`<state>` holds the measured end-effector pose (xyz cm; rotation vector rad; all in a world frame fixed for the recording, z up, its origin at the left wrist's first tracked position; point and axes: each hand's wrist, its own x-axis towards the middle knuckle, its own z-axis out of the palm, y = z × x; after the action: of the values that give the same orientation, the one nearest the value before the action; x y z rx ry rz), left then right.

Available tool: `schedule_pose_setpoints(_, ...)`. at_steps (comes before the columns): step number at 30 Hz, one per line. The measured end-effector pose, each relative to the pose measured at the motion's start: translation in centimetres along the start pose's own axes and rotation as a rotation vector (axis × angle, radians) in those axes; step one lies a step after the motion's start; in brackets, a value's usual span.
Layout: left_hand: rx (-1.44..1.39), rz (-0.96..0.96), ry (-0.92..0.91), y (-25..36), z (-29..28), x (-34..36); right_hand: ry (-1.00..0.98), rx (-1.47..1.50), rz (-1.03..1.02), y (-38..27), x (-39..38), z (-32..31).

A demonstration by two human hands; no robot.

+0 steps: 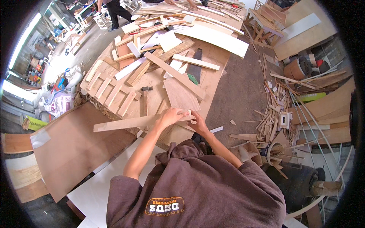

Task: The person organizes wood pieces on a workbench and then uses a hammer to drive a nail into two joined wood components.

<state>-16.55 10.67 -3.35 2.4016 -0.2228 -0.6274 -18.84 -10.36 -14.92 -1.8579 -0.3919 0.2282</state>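
Note:
My left hand [170,117] is closed around a long, pale wooden board [123,124], which reaches out to the left over the table's near edge. At the board's right end, my right hand [199,124] has its fingers bent against a small pale piece [193,122]; what that piece is, I cannot make out. Just beyond my hands lies a flat, tapered wooden panel [181,94]. A hammer [146,99] rests on the table to the left of it. Farther off, a handsaw [195,64] with a green handle lies among wood strips.
The plywood table [152,81] carries a slatted wooden frame [110,93] at left and piled strips. A large brown sheet [74,148] stands left of me. Offcuts [272,121] and a dark drum [294,182] are at right. Another person's legs [117,14] show at the far left.

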Motion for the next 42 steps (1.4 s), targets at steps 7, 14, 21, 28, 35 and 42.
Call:
schedule_pose_setpoints(7,-0.054,0.033,0.02,-2.3,0.6,1.4,0.025,0.116,-0.077,-3.7,0.2,-0.6)
schedule_pose_setpoints(14,-0.112,0.005,-0.003,-2.1,0.5,2.0,-0.048,0.05,0.007,-2.5,0.3,-1.0)
schedule_pose_setpoints(21,-0.043,0.093,-0.102,-1.4,-0.6,1.7,-0.047,0.2,-0.016,-4.6,-0.1,-1.5)
schedule_pose_setpoints(28,0.064,0.086,-0.107,0.5,-0.9,2.0,-0.012,0.122,0.033,-4.2,-0.2,-1.9)
schedule_pose_setpoints(35,0.057,0.032,-0.176,1.3,-1.1,2.0,-0.013,0.067,0.023,-3.7,0.2,-2.2)
schedule_pose_setpoints(42,0.003,0.096,-0.159,-1.2,-0.9,2.1,0.021,0.121,0.034,-5.0,0.3,-1.6)
